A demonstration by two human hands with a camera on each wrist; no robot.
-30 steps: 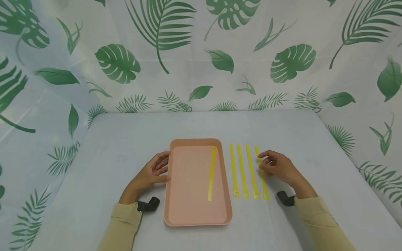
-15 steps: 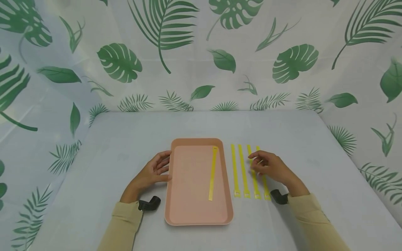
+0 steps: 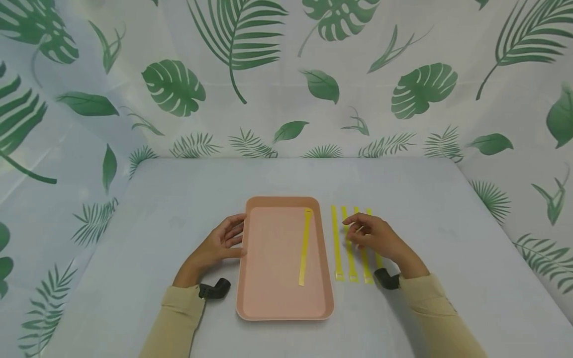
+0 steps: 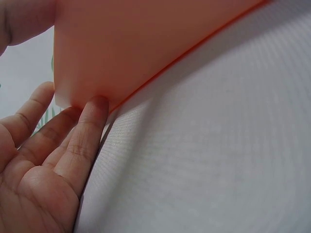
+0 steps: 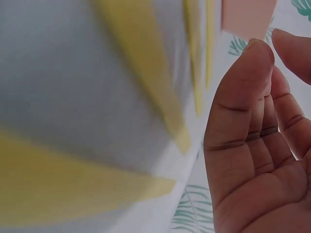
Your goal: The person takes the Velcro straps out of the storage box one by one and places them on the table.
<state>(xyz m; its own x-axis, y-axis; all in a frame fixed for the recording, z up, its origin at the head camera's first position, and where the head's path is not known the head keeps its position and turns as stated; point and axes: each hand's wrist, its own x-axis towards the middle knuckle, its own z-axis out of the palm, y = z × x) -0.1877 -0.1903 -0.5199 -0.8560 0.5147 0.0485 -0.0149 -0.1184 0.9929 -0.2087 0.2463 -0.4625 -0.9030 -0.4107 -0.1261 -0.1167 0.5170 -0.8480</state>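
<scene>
A pink tray [image 3: 275,303] lies lengthwise on the table, with one yellow slotted strap [image 3: 304,248] inside along its right side. My left hand [image 3: 219,242] rests against the tray's left edge; the left wrist view shows its fingertips [image 4: 95,109] touching the outer wall. Beyond that edge, several more yellow straps [image 3: 336,243] lie side by side on the table, their slotted ends toward me. Over them hovers my right hand [image 3: 373,236], fingers loosely bent and holding nothing. It covers the middle of some straps. In the right wrist view the straps [image 5: 146,63] lie beside the hand.
A pale cloth covers the table [image 3: 188,189]. Behind it and at both sides hangs a white curtain [image 3: 268,94] printed with green leaves. Black cameras [image 3: 215,288] are worn on both wrists, over tan sleeves [image 3: 179,313].
My right hand has moved left across the straps, from the rightmost one toward those nearer the tray. My left hand keeps its place at the tray's edge.
</scene>
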